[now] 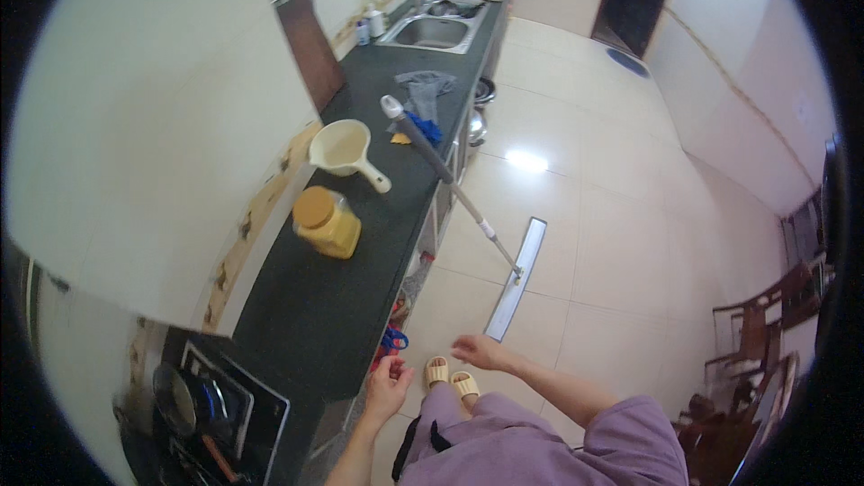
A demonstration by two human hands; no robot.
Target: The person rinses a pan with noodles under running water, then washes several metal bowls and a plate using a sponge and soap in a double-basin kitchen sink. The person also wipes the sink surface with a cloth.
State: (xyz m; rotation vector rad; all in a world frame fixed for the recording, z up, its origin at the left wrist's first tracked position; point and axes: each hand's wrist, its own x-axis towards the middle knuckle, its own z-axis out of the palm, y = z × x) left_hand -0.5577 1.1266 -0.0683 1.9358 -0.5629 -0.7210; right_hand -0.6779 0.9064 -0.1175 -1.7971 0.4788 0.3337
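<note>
My left hand (389, 388) holds nothing, its fingers slightly curled, beside the cabinet front below the dark countertop (331, 310). Just above the slippers (437, 370) is my right hand (478, 352), somewhat blurred, with nothing visible in it. A flat mop with a long pole (466, 201) leans against the counter edge, its grey handle reaching over the countertop. The mop's wide flat head (518, 277) rests on the tiled floor, beyond my right hand and apart from it. On the countertop stand a jar with an orange lid (329, 223) and a cream plastic dipper (343, 148).
A steel sink (432, 32) with bottles beside it lies farther along the counter. Near it are a grey cloth (426, 84) and a blue cloth (425, 127). A gas stove with a pan (177, 399) is at lower left. Wooden chairs (756, 324) stand at right.
</note>
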